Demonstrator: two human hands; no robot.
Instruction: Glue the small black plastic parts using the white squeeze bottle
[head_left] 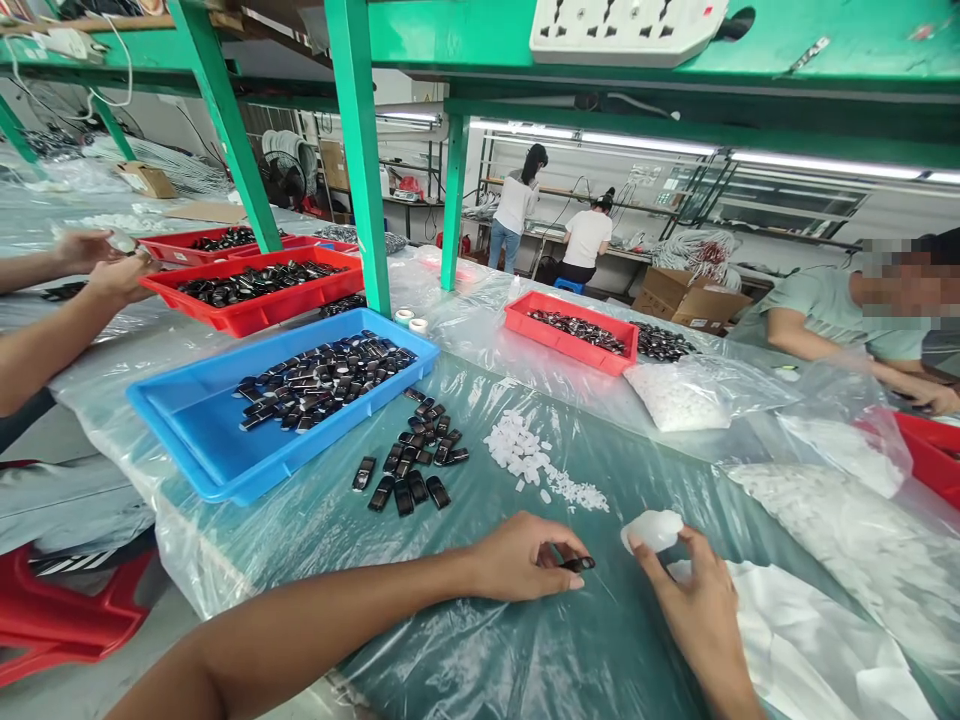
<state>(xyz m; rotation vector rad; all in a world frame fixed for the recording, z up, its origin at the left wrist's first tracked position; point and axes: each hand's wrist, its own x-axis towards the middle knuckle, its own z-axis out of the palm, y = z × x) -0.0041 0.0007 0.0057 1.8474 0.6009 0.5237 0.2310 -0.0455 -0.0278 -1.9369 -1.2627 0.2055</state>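
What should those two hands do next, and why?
Maybe bring the white wad over to the black piece. The left hand pinches the piece, the right hand holds the wad, and there's just a gap between them.

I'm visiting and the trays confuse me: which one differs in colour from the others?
The blue tray, just left of the loose black pieces; the other trays in view, such as the red tray right of centre, are red.
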